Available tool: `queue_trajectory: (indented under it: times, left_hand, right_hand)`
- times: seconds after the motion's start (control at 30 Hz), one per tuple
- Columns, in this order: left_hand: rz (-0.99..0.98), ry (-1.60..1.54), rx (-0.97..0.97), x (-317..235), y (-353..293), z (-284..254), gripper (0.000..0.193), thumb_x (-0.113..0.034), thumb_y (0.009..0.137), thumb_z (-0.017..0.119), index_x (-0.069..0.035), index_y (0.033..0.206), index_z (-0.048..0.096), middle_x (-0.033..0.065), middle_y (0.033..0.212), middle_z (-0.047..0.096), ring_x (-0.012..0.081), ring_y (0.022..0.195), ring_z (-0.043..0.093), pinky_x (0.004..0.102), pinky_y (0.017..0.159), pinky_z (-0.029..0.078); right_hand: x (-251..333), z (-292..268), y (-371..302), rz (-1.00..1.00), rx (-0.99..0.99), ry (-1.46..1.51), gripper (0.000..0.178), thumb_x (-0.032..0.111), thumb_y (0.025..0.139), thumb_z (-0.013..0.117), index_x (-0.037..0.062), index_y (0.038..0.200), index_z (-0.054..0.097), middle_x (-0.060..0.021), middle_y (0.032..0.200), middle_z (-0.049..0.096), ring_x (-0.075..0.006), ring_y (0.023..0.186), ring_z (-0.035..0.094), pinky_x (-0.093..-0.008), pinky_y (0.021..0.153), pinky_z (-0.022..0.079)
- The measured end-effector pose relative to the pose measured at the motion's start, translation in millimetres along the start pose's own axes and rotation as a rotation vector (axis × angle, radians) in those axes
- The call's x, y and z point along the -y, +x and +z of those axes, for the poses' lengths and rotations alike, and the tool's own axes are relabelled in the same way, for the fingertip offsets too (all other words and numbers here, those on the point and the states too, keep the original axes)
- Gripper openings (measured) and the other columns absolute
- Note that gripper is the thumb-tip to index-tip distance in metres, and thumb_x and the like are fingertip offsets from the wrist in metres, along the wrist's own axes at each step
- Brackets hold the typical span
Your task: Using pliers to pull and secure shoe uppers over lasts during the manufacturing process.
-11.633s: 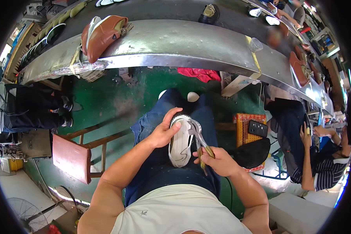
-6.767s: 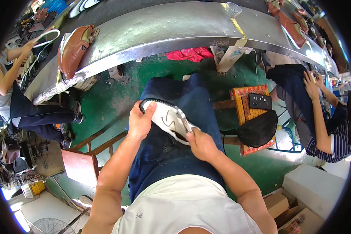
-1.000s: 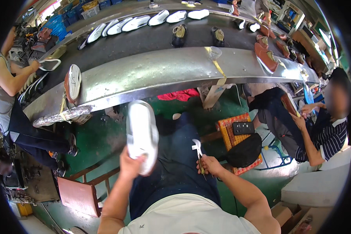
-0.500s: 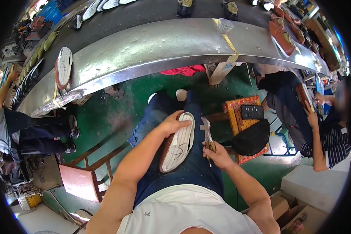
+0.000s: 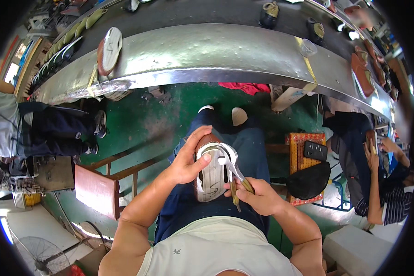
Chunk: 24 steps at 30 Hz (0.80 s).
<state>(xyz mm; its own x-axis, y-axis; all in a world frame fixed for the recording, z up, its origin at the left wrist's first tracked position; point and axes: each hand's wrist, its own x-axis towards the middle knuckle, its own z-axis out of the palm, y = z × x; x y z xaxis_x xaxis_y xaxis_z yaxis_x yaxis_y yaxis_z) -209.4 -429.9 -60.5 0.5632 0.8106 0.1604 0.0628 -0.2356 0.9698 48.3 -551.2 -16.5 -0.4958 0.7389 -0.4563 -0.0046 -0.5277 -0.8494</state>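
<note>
A brown shoe upper (image 5: 211,181) rests sole-up on my lap, showing a pale, striped underside with a dark drawn mark. My left hand (image 5: 186,163) grips its far end, thumb pressed on the underside and fingers round the brown side. In my right hand (image 5: 257,198) are lasting pincers (image 5: 237,177), metal head toward the shoe, fingers closed round the handles. The pincers' head lies over the far part of the underside, beside my left thumb. Whether the jaws pinch the shoe's edge, I cannot tell.
Ahead curves a metal-edged bench (image 5: 170,50) bearing a brown shoe (image 5: 109,51), dark shoes and a clear cup (image 5: 307,47). At right are a patterned stool (image 5: 303,172) with a phone (image 5: 315,150) and black cloth, and a seated co-worker. A wooden chair (image 5: 96,191) stands left.
The pincers have moved left from beside the shoe onto its far part. My left hand now holds the shoe more upright, its thumb lower. The whole view has shifted leftward.
</note>
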Motion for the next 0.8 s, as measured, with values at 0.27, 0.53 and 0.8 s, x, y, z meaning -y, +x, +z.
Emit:
queue_trajectory:
  times: [0.27,0.53,0.8]
  left_hand:
    - [-0.135,0.118,0.010,-12,-21,-25,0.058,-0.021,0.098,0.064,0.001,0.147,0.042,0.0231,0.151,0.043,0.0354,0.141,0.045,0.0402,0.116,0.036]
    - [-0.046,-0.055,0.055,40,-21,-42,0.055,-0.012,0.099,0.064,-0.004,0.149,0.044,0.0144,0.151,0.045,0.0247,0.140,0.043,0.0372,0.117,0.033]
    - [-0.228,-0.278,-0.033,57,-24,-38,0.050,-0.016,0.101,0.063,-0.008,0.148,0.048,0.0107,0.146,0.050,0.0184,0.135,0.047,0.0347,0.114,0.036]
  right_hand:
    - [45,9,23,0.232,0.069,0.133,0.023,0.021,0.103,0.057,0.0012,0.115,0.059,-0.0067,0.098,0.066,-0.0149,0.086,0.066,-0.0311,0.075,0.055]
    - [-29,9,74,-0.306,-0.328,-0.839,0.028,0.020,0.100,0.059,-0.0025,0.117,0.058,-0.0219,0.092,0.068,-0.0432,0.084,0.067,-0.0466,0.075,0.054]
    - [8,38,57,-0.080,-0.347,-1.065,0.025,0.015,0.096,0.061,-0.0017,0.115,0.056,-0.0270,0.105,0.064,-0.0474,0.091,0.064,-0.0513,0.080,0.053]
